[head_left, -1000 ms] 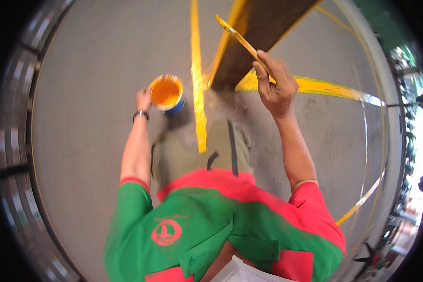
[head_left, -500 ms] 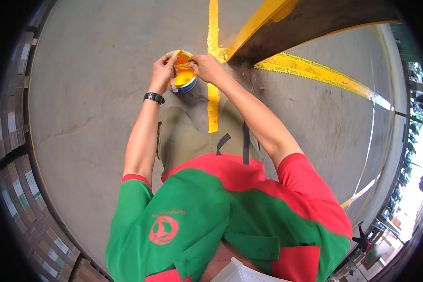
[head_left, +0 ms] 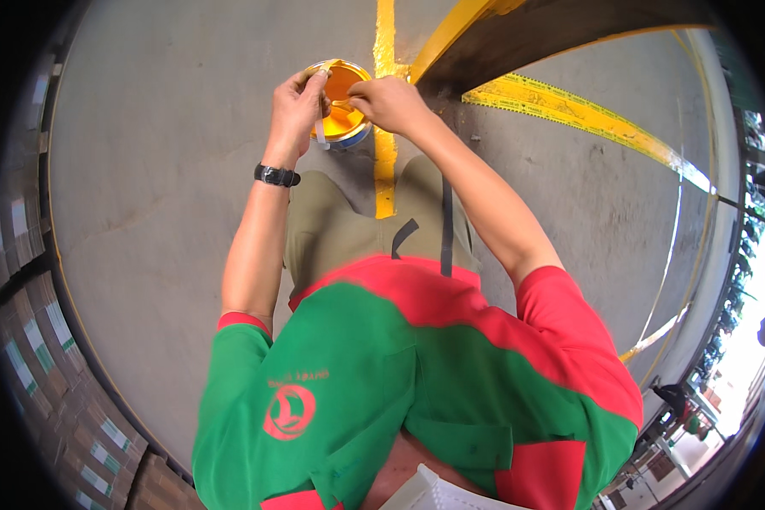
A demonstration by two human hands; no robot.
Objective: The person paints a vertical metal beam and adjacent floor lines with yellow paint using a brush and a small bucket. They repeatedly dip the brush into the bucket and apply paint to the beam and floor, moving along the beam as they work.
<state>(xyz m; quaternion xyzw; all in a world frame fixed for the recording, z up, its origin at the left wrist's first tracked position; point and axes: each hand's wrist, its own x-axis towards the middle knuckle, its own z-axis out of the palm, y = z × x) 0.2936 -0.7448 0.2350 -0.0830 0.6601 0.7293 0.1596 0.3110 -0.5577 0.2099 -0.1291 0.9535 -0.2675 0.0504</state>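
An open paint can (head_left: 361, 136) with a blue outer wall and yellow paint (head_left: 338, 124) inside stands on the floor ahead of my knees. At its left rim, the fingers of my left hand (head_left: 297, 110) are closed on a flat pale strip (head_left: 320, 133) with a yellow upper end; its kind is unclear. My right hand (head_left: 393, 102) reaches over the can's right side, fingertips pinched on a slim yellow-coated stick (head_left: 342, 104) above the paint. Whether that stick has a brush end cannot be made out.
A yellow painted line (head_left: 386, 170) runs along the floor right of the can. A dark beam with yellow edges (head_left: 459, 38) rises beyond my right hand. A taped yellow stripe (head_left: 569, 123) extends right. Stacked cardboard (head_left: 51, 331) lines the left side.
The can and both hands now appear slightly higher in the picture. My right hand has turned a little, its fingers still pinched over the can. The left hand keeps its hold on the strip.
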